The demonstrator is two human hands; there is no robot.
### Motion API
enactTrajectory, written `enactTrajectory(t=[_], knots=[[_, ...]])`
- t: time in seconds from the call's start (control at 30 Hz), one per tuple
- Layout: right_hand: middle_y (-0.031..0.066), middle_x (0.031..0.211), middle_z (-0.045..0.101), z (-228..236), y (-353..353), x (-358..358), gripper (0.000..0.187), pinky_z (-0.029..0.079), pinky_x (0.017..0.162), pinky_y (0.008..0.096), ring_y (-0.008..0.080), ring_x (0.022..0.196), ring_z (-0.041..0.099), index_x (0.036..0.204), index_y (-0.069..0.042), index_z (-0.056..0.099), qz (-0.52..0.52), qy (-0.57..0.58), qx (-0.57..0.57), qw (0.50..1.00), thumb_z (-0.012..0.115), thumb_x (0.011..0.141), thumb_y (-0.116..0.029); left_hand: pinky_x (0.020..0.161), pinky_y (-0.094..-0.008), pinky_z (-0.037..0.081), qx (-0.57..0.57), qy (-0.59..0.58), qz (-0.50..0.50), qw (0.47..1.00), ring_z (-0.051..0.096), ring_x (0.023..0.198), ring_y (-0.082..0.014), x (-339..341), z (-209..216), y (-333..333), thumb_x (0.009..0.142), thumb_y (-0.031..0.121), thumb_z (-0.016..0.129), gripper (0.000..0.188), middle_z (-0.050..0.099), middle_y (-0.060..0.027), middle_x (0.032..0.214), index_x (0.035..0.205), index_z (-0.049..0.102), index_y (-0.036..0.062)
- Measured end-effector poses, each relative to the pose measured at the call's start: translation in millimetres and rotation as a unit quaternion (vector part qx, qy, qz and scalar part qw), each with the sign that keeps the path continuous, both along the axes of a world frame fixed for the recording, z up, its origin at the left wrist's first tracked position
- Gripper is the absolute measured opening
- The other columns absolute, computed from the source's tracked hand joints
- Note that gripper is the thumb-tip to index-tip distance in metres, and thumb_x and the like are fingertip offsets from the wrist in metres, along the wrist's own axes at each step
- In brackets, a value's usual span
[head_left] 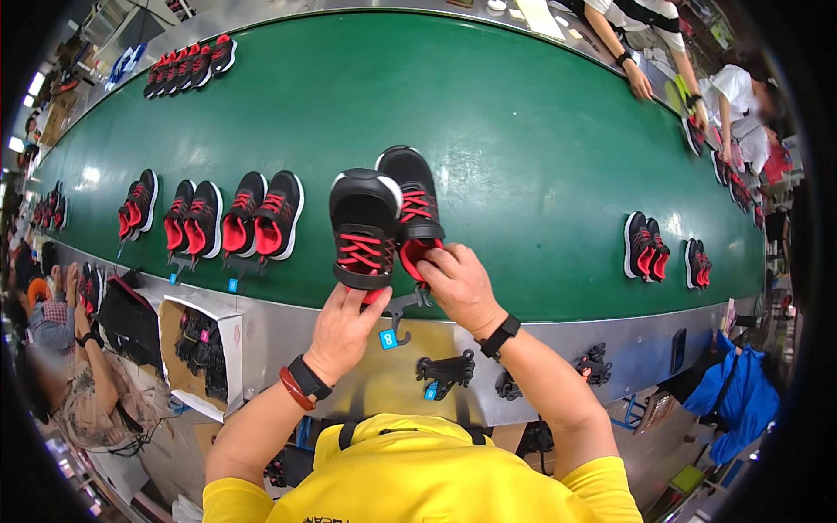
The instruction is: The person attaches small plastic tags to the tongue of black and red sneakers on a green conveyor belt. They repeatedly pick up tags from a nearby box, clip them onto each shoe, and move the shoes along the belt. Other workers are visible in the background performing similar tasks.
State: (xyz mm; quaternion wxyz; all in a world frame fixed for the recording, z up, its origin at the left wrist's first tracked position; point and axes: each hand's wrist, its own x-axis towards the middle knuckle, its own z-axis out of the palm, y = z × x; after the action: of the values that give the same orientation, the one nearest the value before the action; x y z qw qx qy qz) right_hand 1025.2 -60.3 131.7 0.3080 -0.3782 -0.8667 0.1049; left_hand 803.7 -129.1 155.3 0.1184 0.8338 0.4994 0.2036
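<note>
While the left hand (342, 331), angled inward, pinches the front shoe (362, 228) by its heel, the right hand (462, 286) curls bent fingers onto the rear shoe (413, 187) at its collar.

Two held shoes (364, 231), one carton (231, 359), perhaps three loose hanger bundles (448, 370)

The fingertips of my right hand (460, 286) are out of sight, probably inside the opening of the farther shoe (413, 179), whose side is partly covered by the nearer shoe (363, 222). The bottom edge cuts off my yellow shirt (427, 466), the top edge a co-worker (652, 19). The shoes at far left (58, 209) are too small to count.
</note>
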Motion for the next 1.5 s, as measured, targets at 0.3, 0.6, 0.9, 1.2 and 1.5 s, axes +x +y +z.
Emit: enactTrajectory(t=[0.3, 0.6, 0.9, 1.2, 1.5], knots=[[0.0178, 0.124, 0.055, -47, 12, 29, 0.041, 0.049, 0.087, 0.042, 0.0343, 0.101, 0.059, 0.119, -0.007, 0.058, -0.076, -0.001, -0.131, 0.989, 0.06, 0.078, -0.003, 0.09, -0.0429, 0.049, -0.135, 0.086, 0.092, 0.983, 0.056, 0.11, -0.0388, 8, -85, 39, 0.083, -0.002, 0.052, 0.041, 0.056, -0.0197, 0.124, 0.12, 0.062, 0.0108], [0.0158, 0.11, 0.055, -65, 24, 350, 0.035, 0.045, 0.086, 0.0468, 0.0345, 0.108, 0.052, 0.106, -0.009, 0.058, -0.634, -0.1, -0.07, 0.764, 0.071, 0.074, -0.015, 0.096, -0.0463, 0.043, -0.193, 0.096, 0.021, 0.976, 0.049, 0.115, -0.045, -8, -93, 49, 0.073, -0.015, 0.048, 0.041, 0.048, -0.0257, 0.126, 0.111, 0.055, -0.0013], [0.0305, 0.141, 0.038, -76, -14, 461, 0.07, 0.023, 0.112, 0.05, 0.0454, 0.134, 0.036, 0.108, -0.017, 0.061, -0.575, -0.202, -0.346, 0.713, 0.089, 0.055, -0.052, 0.096, -0.0476, 0.042, -0.278, 0.112, 0.011, 0.954, 0.047, 0.114, -0.0492, -30, -90, 64, 0.067, -0.019, 0.046, 0.047, 0.041, -0.0278, 0.125, 0.111, 0.054, -0.0013], [0.0151, 0.097, 0.059, -91, -18, 368, 0.038, 0.038, 0.088, 0.0474, 0.0343, 0.101, 0.054, 0.085, -0.016, 0.072, -0.576, -0.189, -0.195, 0.771, 0.078, 0.068, -0.05, 0.094, -0.0495, 0.042, -0.265, 0.109, -0.017, 0.958, 0.047, 0.113, -0.0519, -33, -104, 63, 0.067, -0.018, 0.046, 0.046, 0.038, -0.0309, 0.127, 0.109, 0.052, -0.0012], [0.0189, 0.097, 0.055, -96, 6, 133, 0.041, 0.039, 0.085, 0.0498, 0.037, 0.095, 0.053, 0.082, -0.01, 0.07, -0.437, -0.107, -0.163, 0.878, 0.075, 0.068, -0.048, 0.096, -0.05, 0.046, -0.269, 0.119, -0.011, 0.956, 0.048, 0.116, -0.0526, -41, -100, 69, 0.075, -0.008, 0.051, 0.057, 0.036, -0.0332, 0.139, 0.13, 0.048, 0.0028]])
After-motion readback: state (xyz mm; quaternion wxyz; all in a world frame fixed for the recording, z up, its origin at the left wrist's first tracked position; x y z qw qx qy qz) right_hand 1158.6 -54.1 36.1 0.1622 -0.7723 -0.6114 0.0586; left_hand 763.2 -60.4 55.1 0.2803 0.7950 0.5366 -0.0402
